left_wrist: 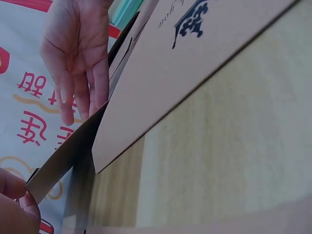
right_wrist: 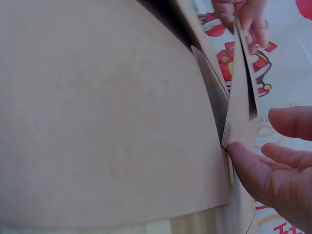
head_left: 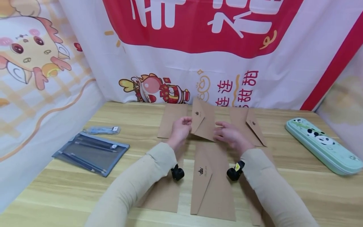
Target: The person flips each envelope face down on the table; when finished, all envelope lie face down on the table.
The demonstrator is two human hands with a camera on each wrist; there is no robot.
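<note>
A brown kraft envelope (head_left: pixel 208 121) with a pointed flap and a small crown print is tilted up off the table at the back middle. My left hand (head_left: pixel 180 130) pinches its left edge between thumb and fingers, as the left wrist view also shows. On the other side, my right hand (right_wrist: pixel 278 170) has its thumb and fingers spread, with a fingertip right at the envelope's edge. Below lies another envelope (head_left: pixel 216 183) with the same crown. More envelopes flank these: back left (head_left: pixel 173 116), back right (head_left: pixel 239 121), and front ones partly hidden under my forearms.
On the left lies a blue-edged mesh pouch (head_left: pixel 93 151) with pencils inside, and behind it a small clear packet (head_left: pixel 102 130). A mint-green panda pencil case (head_left: pixel 323 143) lies at the right. A printed cloth (head_left: pixel 175 63) hangs along the table's back edge.
</note>
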